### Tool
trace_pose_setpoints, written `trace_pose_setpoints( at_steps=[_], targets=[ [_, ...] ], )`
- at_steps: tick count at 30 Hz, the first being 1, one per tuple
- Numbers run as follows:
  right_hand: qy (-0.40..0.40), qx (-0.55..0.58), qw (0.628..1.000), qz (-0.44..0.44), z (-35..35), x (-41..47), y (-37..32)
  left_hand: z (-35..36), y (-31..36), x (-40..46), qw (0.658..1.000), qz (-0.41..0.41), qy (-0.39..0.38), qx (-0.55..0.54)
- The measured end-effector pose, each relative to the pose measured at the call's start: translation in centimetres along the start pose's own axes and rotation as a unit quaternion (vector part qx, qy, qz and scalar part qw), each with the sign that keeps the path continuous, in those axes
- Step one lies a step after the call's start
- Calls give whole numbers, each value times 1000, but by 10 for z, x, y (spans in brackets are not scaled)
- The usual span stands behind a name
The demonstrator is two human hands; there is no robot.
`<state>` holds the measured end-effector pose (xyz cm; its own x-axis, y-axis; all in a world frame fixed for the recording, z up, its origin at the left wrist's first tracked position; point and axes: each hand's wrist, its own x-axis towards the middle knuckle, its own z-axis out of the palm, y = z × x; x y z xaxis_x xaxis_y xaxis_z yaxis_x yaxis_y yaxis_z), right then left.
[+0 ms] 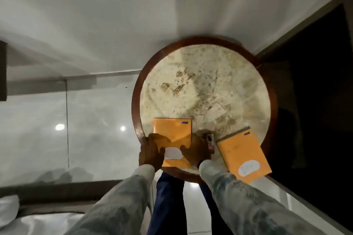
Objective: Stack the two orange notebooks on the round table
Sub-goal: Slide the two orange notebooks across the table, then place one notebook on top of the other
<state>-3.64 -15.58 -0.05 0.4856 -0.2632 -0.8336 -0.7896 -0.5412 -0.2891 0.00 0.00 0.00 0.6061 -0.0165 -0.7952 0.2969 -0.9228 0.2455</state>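
Orange notebook (172, 131) gripped at table rim (136, 101) by both hands (150, 150).

We see both hands, left grip (150, 151) and right grip (194, 151), holding one orange notebook (172, 131) at the tabletop's (200, 82) near edge; the second notebook (242, 153) overhangs its near-right edge.

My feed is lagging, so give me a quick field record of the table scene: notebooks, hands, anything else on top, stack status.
table: round table, marble-like top, dark wooden rim
left notebook: orange notebook, near edge, lying flat, square to the viewer
right notebook: second orange notebook, angled, near corner overhanging the rim
left hand: on the left notebook's left edge
right hand: on its right edge
other: small dark object between the notebooks, unclear
stack: not yet made; notebooks apart
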Motion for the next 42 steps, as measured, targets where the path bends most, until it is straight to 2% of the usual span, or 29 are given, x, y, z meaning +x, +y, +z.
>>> trace_pose_setpoints(
  at_steps=[2, 5, 9, 12, 19, 23, 26, 32, 37, 42],
  targets=[
    [50, 35, 998, 23, 7, 9, -4, 1, 3, 13, 997, -42, 34, -63],
    [86, 99, 989, 68, 6, 13, -11, -6, 13, 27, 986, -91, 45, -130],
    [132, 155, 977, 63, -15, 33, -28, -27, 43, 44, 974, -20, 59, -219],
    [195, 195, 960, 45, -50, 65, -46, -47, 83, 77, 959, 29, 104, -261],
    [324, 197, 925, -36, -137, 143, -75, -82, 165, 156, 953, 96, 185, -221],
    [308, 163, 937, -32, -159, 163, -69, -82, 185, 173, 958, 74, 212, -179],
    [291, 155, 944, -27, -167, 149, -46, -69, 183, 153, 954, 83, 235, -167],
    [222, 114, 968, 39, -156, 64, 43, 13, 166, 52, 979, 83, 120, -143],
    [212, 62, 970, 102, -128, -5, 145, 123, 159, -49, 991, -1, -13, -130],
    [173, 50, 976, 125, -105, -20, 214, 196, 159, -83, 990, -90, -32, -102]
  ],
)
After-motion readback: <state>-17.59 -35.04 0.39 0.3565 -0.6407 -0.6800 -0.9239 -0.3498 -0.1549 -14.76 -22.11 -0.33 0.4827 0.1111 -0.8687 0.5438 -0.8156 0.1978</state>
